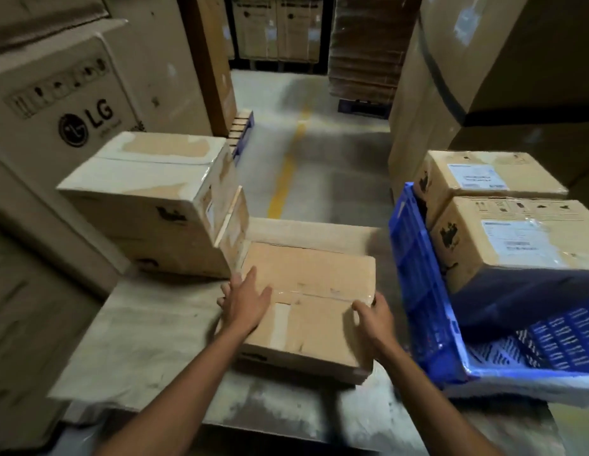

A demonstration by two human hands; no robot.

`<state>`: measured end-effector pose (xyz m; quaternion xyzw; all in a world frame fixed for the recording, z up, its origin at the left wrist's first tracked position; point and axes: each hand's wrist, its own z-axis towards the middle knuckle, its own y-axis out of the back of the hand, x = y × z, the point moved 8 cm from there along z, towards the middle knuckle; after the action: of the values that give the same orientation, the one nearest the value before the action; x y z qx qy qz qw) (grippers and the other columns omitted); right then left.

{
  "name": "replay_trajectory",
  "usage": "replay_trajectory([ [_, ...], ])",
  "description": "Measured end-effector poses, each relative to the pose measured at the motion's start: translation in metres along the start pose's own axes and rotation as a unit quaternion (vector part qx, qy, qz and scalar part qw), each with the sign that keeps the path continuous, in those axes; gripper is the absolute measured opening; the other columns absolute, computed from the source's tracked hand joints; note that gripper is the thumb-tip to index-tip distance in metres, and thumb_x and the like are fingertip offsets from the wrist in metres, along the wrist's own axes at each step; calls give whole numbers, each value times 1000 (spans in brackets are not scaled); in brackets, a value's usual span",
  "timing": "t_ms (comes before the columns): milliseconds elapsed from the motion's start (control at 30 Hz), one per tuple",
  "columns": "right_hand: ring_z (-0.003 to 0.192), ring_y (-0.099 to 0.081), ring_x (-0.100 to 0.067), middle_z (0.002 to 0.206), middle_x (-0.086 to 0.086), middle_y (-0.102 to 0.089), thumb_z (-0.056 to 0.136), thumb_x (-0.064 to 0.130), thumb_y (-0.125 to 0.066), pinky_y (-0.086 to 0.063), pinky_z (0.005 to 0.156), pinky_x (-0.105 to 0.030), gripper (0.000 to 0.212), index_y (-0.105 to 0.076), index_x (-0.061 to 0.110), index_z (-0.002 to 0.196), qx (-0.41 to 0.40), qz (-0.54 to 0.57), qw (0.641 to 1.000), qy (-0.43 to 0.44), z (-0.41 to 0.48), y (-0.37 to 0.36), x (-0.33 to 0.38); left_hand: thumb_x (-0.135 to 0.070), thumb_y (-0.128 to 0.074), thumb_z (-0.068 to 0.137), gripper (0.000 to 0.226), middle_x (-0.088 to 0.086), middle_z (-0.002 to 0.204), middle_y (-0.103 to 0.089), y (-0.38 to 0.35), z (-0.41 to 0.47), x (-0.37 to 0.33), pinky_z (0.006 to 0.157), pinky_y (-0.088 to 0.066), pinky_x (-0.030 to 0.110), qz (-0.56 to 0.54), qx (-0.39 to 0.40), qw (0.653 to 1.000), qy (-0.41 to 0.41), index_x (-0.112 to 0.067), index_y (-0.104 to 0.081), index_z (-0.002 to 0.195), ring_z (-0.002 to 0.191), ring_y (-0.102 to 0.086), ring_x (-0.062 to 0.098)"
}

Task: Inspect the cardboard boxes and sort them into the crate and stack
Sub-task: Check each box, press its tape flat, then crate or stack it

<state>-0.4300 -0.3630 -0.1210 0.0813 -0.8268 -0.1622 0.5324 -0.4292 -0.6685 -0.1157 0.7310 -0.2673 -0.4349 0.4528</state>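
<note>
Left of the blue crate [418,274] | box [312,284] lies flat | left hand [245,301] spread on its lid | right hand [373,315] curls round its crate-side edge | risk: uneven hold may tip it on lifting

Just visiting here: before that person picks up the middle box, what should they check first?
1. Hands on the taped brown cardboard box: ok; left hand flat on top, right hand gripping the right edge.
2. Room in the blue plastic crate: ok; near end bare, two labelled boxes behind.
3. Left stack of two boxes steady: cannot tell; top one looks askew.
4. Tape seal sound: cannot tell, blurred.
</note>
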Motion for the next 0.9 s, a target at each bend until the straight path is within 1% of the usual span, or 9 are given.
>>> replay_trajectory([
  [100,99,-64,-26,114,-4,-66,77,26,-63,-53,87,-38,48,-53,21,123,7,-38,999,13,-9,-37,-7,-57,-48,95,63,5,148,-33,14,-5,39,103,-35,44,33,-19,999,-11,-33,-33,152,129,-33,30],
  [200,109,-60,-29,125,-6,-60,81,28,-64,-52,93,-41,54,-48,20,131,39,-65,997,30,-18,-74,2,-57,-42,98,64,8,150,-32,29,-11,81,103,-37,45,58,-39,997,-11,-29,-30,154,132,-32,29],
  [267,114,-57,-30,130,-8,-55,85,27,-64,-49,96,-39,57,-45,16,137,46,-77,995,41,-28,-99,7,-55,-37,100,64,11,156,-26,40,-13,104,107,-35,47,87,-48,995,-22,-26,-25,155,137,-28,30],
  [367,120,-52,-32,137,-12,-50,89,29,-63,-48,99,-42,62,-38,12,143,45,-96,993,48,-42,-134,11,-53,-31,102,65,10,165,-11,54,-8,132,117,-23,47,119,-52,991,-44,-20,-20,157,148,-16,29],
  [467,124,-50,-31,141,-11,-47,91,31,-61,-47,101,-44,64,-34,12,146,52,-110,991,58,-53,-171,19,-51,-28,104,66,5,167,-4,67,6,164,121,-10,42,130,-54,988,-69,-16,-17,158,153,-4,22],
  [600,125,-50,-30,142,-10,-47,90,40,-58,-48,102,-45,70,-30,15,149,48,-138,986,85,-67,-226,36,-52,-29,103,67,5,166,-5,94,36,215,123,-14,42,128,-56,987,-83,-14,-18,158,153,-6,22],
  [700,123,-53,-29,143,-8,-48,89,52,-52,-51,97,-48,75,-25,18,150,17,-173,979,105,-80,-266,49,-52,-30,103,68,6,166,-8,113,61,249,122,-19,44,121,-44,987,-93,-13,-21,157,152,-10,24],
  [800,123,-55,-30,144,-9,-49,90,58,-46,-53,95,-48,82,-17,16,154,-13,-220,970,107,-88,-304,60,-51,-31,103,67,8,166,-10,129,83,277,121,-21,44,119,-40,986,-108,-12,-22,157,151,-13,27],
  [900,113,-60,-29,134,-7,-57,84,67,-40,-56,88,-48,83,-23,17,149,-28,-243,963,114,-91,-332,72,-49,-32,103,67,10,165,-10,141,98,300,121,-21,43,121,-29,986,-111,-10,-22,157,151,-14,29],
])
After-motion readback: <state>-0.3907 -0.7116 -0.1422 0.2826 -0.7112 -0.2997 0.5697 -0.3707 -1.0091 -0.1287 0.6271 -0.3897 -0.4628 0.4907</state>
